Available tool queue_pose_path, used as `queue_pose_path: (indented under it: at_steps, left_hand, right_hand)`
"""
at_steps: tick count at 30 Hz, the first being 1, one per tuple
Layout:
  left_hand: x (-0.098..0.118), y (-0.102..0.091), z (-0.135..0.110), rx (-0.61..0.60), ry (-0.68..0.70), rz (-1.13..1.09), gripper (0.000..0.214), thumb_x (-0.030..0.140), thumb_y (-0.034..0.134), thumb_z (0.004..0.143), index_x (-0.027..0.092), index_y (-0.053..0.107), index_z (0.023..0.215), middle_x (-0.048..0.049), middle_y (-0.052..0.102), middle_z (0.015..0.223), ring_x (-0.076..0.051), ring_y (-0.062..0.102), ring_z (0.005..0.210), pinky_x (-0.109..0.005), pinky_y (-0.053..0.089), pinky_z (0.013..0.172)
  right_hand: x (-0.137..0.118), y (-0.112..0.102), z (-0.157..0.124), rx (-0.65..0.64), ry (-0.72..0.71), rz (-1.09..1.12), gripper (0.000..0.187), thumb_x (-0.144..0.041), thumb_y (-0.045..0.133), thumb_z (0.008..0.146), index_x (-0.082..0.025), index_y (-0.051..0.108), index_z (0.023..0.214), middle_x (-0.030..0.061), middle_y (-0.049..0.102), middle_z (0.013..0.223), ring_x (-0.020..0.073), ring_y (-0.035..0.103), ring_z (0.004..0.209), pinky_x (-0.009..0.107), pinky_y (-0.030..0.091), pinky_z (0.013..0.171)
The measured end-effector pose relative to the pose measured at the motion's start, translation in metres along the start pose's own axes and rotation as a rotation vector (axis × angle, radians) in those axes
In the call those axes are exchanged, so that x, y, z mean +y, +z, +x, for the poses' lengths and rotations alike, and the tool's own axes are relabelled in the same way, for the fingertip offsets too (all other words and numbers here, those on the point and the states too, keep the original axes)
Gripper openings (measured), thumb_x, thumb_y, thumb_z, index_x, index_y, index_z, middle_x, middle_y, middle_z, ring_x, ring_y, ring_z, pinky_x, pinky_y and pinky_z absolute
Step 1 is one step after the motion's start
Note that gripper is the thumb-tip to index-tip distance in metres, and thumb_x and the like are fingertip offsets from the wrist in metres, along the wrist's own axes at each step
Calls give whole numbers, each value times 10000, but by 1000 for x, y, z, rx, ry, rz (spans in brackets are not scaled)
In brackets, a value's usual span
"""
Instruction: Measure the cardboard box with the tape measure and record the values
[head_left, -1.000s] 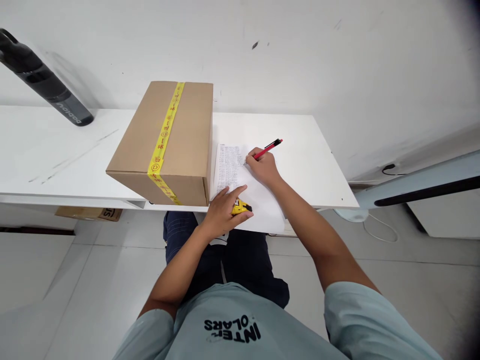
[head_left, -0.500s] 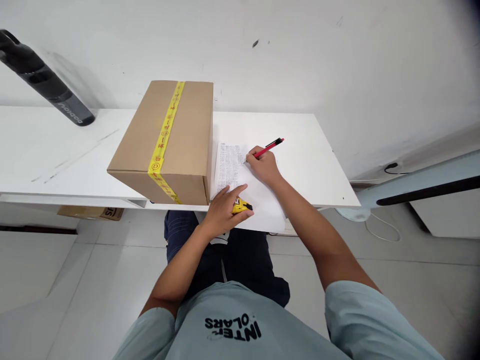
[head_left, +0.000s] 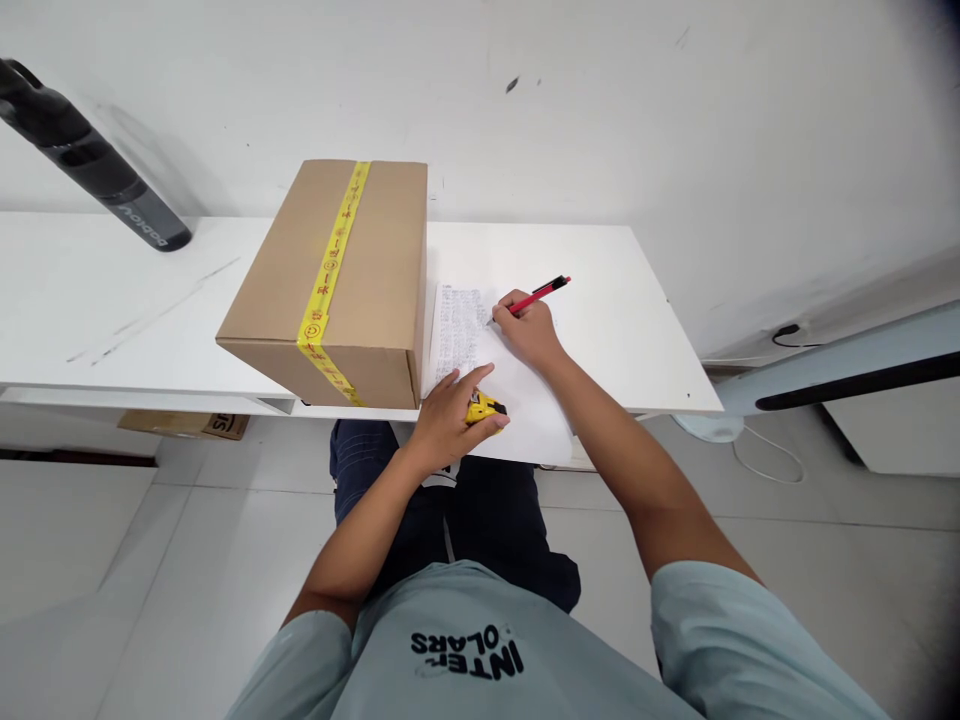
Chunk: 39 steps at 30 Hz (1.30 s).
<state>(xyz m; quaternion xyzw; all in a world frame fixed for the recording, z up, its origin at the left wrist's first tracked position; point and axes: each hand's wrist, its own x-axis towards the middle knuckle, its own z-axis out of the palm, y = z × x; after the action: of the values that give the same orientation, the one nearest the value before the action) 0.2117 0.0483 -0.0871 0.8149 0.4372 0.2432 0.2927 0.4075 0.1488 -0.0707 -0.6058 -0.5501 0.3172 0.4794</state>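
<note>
A sheet of paper point(head_left: 525, 405) with dense handwriting down its left part lies on the white table, its lower edge overhanging the front. My right hand point(head_left: 529, 332) grips a red and black pen point(head_left: 549, 288), tip down at the right end of the written lines. Lower on the sheet, my left hand point(head_left: 448, 420) is curled round a small yellow and black tape measure point(head_left: 484, 406), thumb below it and fingers above. The palm hides part of the tape measure. Left of the paper sits a closed cardboard box point(head_left: 375, 255) sealed with printed yellow tape.
A dark bottle point(head_left: 101, 160) stands at the back left of the white table point(head_left: 600, 310), near the wall. Another cardboard box point(head_left: 184, 424) shows below the table at left. A pale blue appliance with a cable point(head_left: 776, 475) is on the right.
The view has shifted very slightly. Both hands keep their holds, and the pen tip stays at almost the same spot on the paper.
</note>
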Motion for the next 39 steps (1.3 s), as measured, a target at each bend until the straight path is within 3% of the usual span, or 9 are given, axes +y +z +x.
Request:
queue_pose_path:
  at_steps: [9,13,18,21,27,33,39]
  left_hand:
    - [3,-3,0,-1,-14,-43,707,577,636,935,257,456,1540,-59,707,1273,-284,575,1374,-519,345,1283]
    - [9,-3,1,18,-34,-75,693,566,638,938,263,456,1534,-58,713,1229,-259,654,1206,-489,458,1182]
    - [23,0,12,121,-246,-81,638,560,581,971,244,454,1511,-80,742,1172,-285,684,1113,-468,548,1000]
    - [32,0,21,156,-323,-48,597,555,579,975,223,487,1463,-102,745,1205,-318,679,1158,-487,521,1031]
    - [40,-1,44,147,-305,39,504,526,544,998,199,494,1377,-102,697,1349,-306,647,1267,-491,414,1133]
    - [35,4,61,128,-418,163,363,506,495,995,185,589,1138,-113,694,1225,-312,650,1176,-495,448,1032]
    - [26,7,71,182,-448,192,309,465,526,973,185,645,1030,-120,652,1227,-328,586,1233,-532,429,1069]
  right_hand:
    - [5,0,0,-6,-20,-8,132,-273,600,828,-222,569,710,-54,520,583,137,470,593,305,360,625]
    - [10,1,2,7,-47,-2,148,-338,616,856,-227,571,768,-69,489,596,134,466,603,301,368,643]
    - [14,3,5,14,-39,-33,178,-414,605,881,-237,618,885,-84,459,584,143,472,603,300,386,661]
    - [14,5,3,4,-35,-29,233,-467,625,859,-236,632,887,-74,494,588,154,489,601,309,396,655]
    - [15,8,-5,-18,-1,-20,181,-438,632,852,-260,642,883,-8,592,632,196,535,617,369,419,668]
    - [16,7,-7,-34,20,-36,200,-454,623,838,-261,634,889,-3,601,633,208,554,617,376,439,647]
    - [13,7,-10,-19,-2,-130,233,-472,573,878,-254,630,937,2,627,707,208,581,658,367,472,684]
